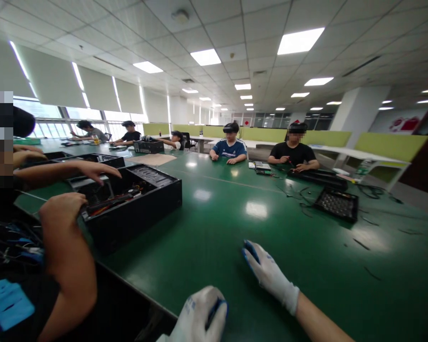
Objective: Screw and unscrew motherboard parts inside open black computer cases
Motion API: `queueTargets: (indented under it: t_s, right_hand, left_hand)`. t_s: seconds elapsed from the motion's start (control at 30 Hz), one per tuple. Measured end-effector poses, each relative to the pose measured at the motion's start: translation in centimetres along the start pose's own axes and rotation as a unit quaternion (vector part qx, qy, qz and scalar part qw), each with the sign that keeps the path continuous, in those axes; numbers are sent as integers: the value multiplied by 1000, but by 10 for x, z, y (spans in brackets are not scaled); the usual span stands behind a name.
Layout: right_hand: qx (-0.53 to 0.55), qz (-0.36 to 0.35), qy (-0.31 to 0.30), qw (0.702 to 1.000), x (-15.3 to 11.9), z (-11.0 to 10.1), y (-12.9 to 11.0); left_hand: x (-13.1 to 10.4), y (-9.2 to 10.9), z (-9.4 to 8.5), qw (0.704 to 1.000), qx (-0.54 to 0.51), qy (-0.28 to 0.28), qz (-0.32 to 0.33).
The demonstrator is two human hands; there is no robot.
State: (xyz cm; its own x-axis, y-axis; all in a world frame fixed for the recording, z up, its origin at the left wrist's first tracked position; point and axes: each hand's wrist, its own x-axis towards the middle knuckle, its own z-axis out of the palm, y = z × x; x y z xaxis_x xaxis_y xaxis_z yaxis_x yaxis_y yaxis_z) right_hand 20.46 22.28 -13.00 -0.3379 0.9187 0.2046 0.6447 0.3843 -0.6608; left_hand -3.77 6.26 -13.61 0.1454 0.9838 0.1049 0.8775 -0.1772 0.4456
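My left hand [203, 316], in a white work glove with a blue palm side, is at the bottom of the head view by the near table edge. Its fingers are loosely bent, with a gap beside the thumb, and I see nothing in it. To the right, over the green tabletop [207, 247], my right hand [267, 273] wears a matching glove. Its fingers stretch toward the upper left, slightly apart, holding nothing visible. The nearest large thing is a black computer case [135, 213] to the left, its side off and wires showing inside.
A co-worker's bare arms [67, 237] reach over the case at left. Toward the right lie a black tray-like part [337, 204], loose cables [301, 194] and a long black panel [317, 179]. Several people sit around the far side, near another case [150, 146].
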Motion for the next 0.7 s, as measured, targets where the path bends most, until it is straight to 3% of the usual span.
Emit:
queueTargets:
  t_s: [0.17, 0.37, 0.57, 0.7]
  right_hand:
    - [-83, -81, 50, 992, -41, -36, 62]
    - [-132, -84, 124, 980, -62, -50, 115]
    - [-141, -144, 148, 968, -59, -45, 135]
    - [-117, -115, 163, 973, -55, -47, 138]
  left_hand:
    - [37, 38, 10, 997, -70, 13, 13]
    - [104, 84, 19, 978, -111, -7, 175]
    - [158, 107, 48, 973, -108, -13, 203]
    - [180, 111, 68, 977, -105, -16, 184]
